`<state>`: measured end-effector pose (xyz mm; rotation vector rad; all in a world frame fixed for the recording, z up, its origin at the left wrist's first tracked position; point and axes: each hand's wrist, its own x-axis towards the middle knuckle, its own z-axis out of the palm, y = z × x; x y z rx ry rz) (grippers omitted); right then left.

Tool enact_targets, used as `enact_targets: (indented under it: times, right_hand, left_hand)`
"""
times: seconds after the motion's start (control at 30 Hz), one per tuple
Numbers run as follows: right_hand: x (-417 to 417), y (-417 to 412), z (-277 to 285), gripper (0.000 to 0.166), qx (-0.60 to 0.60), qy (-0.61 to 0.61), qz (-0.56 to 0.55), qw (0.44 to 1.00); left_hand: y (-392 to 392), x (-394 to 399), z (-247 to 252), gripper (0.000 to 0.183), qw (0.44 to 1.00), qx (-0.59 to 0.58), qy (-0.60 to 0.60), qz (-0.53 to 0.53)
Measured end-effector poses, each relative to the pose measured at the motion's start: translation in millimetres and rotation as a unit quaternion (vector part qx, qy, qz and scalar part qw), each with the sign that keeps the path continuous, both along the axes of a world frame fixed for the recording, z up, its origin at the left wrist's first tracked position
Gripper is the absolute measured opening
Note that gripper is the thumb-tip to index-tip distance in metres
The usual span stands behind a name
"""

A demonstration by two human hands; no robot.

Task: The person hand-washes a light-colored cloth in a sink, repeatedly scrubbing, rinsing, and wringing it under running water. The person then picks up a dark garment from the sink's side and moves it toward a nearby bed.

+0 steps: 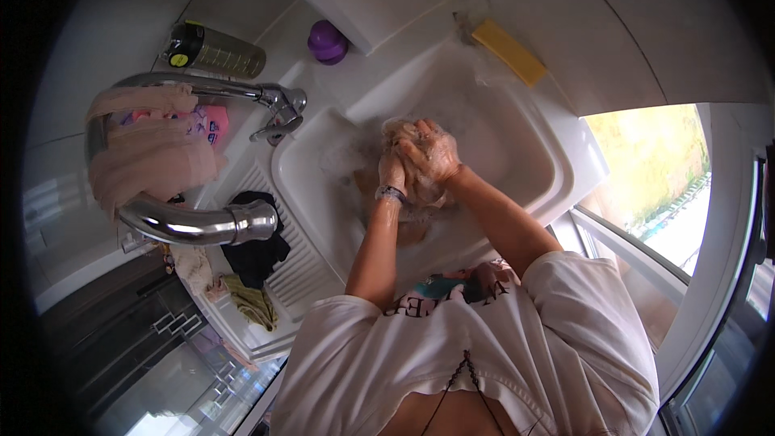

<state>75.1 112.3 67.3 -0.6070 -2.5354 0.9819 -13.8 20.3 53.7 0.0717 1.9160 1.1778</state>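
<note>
Both hands are together over the middle of a white laundry sink [548, 151] with sudsy water in it. My left hand [392, 168], with a dark band at the wrist, presses against a wet, soapy light-coloured cloth [424, 189]. My right hand [437, 148] is closed over the same cloth from the other side, its fingers bent and covered in foam. Part of the cloth hangs below the hands towards the water. More tan fabric [412, 234] lies in the water just below them. Foam hides some of the fingers and the cloth's full shape.
A chrome faucet [181, 224] arches at the left, with a pink cloth [163, 157] draped over it. Black [257, 254] and olive cloths [249, 303] lie on the ribbed washboard. A purple container [327, 42], a bottle [227, 51] and a yellow bar [510, 52] stand or lie around the rim.
</note>
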Motion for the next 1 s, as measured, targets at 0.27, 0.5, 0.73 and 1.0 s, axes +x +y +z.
enact_targets:
  times: [0.27,0.5,0.73,1.0]
  right_hand:
    - [44,51,-42,0.079,0.112,-0.2,0.005,0.973]
    - [35,44,-94,0.079,-0.064,-0.379,0.086,0.919]
    - [60,46,-193,0.044,-0.156,-0.503,0.076,0.847]
    - [-21,5,-89,0.044,-0.32,-0.258,-0.205,0.889]
  left_hand:
    - [-2,6,-26,0.05,0.835,-0.095,0.526,-0.127]
    - [0,7,-72,0.047,0.805,-0.241,0.363,-0.404]
    - [3,0,-123,0.04,0.645,-0.224,0.361,-0.636]
    - [-3,-45,-138,0.047,0.957,-0.058,0.216,-0.187]
